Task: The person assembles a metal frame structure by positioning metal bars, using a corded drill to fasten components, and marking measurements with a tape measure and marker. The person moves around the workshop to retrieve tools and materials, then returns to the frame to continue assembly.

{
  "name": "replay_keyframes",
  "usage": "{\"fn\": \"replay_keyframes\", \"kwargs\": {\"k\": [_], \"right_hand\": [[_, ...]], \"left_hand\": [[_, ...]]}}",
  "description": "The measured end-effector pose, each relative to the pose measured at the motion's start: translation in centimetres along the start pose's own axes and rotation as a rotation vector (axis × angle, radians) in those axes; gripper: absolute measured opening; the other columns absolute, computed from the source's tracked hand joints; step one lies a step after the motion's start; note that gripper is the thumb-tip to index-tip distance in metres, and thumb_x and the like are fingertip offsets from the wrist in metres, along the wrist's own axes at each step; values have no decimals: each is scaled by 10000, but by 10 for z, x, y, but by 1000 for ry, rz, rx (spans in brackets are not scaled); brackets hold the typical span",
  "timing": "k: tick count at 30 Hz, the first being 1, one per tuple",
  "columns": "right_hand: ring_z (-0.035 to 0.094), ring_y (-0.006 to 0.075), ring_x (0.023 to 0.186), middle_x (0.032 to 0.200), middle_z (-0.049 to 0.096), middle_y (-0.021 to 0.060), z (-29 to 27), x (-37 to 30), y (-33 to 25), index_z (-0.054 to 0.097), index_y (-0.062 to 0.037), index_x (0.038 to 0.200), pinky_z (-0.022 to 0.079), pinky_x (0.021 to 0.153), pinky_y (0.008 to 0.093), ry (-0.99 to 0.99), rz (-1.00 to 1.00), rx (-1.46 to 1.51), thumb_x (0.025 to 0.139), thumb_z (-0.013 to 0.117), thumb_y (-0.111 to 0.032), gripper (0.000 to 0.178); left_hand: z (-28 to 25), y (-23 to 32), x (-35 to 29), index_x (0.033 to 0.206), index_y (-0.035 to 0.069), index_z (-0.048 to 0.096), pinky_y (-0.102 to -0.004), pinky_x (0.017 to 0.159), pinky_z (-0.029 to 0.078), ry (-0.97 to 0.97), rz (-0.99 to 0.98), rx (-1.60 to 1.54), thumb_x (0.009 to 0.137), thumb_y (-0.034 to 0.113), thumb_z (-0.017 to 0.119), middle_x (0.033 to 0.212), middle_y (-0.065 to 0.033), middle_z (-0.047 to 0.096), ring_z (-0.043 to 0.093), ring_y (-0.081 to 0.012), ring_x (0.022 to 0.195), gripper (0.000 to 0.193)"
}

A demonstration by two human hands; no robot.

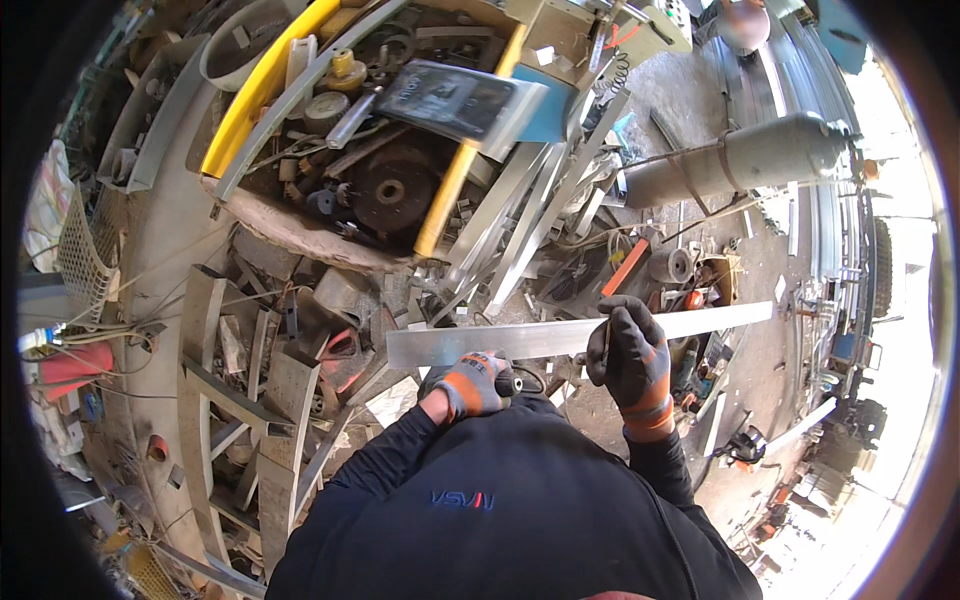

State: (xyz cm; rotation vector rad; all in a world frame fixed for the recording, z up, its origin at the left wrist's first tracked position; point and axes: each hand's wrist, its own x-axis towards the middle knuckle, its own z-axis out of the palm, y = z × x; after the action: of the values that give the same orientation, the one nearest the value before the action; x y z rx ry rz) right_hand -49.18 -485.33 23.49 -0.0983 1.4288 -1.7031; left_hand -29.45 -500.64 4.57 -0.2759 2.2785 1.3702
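A long, flat strip of pale metal (pixel 440 346) runs crosswise in front of my body. Against its lower edge, toward the left end, is my left hand (pixel 475 386) in a grey and orange glove. Its fingers are curled around a dark tool with a round end (pixel 516 385); the tool's kind is mostly hidden. My right hand (pixel 640 365), gloved alike, is raised in front of the strip with thumb and fingers pinched together. Something thin seems to be between them, too small to name. What supports the strip is not visible.
Ahead stands a yellow-sided bin (pixel 270 80) full of metal parts, with a dark flat panel (pixel 440 100) on top. Metal profiles (pixel 520 220) lean beside it. A grey gas cylinder (pixel 740 160) lies at right. Steel beams (pixel 290 430) and scrap crowd my left.
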Motion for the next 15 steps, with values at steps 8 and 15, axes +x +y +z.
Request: {"fn": "replay_keyframes", "kwargs": {"k": [8,15], "right_hand": [[770,226,1006,1238,765,184,-121,-104,13,488,-11,1666,609,885,339,-60,-109,161,986,717,2,718],[804,257,1069,1270,763,220,-205,-182,27,408,-40,1731,648,916,363,-90,-229,356,928,721,28,864]], "left_hand": [[96,71,13,1071,56,827,-494,975,594,87,2,-21,728,319,932,1134,-223,758,737,-418,1077,445],[150,153,25,1053,22,824,-436,914,588,40,151,-92,730,229,975,1049,-159,747,723,-332,1015,413]]}}
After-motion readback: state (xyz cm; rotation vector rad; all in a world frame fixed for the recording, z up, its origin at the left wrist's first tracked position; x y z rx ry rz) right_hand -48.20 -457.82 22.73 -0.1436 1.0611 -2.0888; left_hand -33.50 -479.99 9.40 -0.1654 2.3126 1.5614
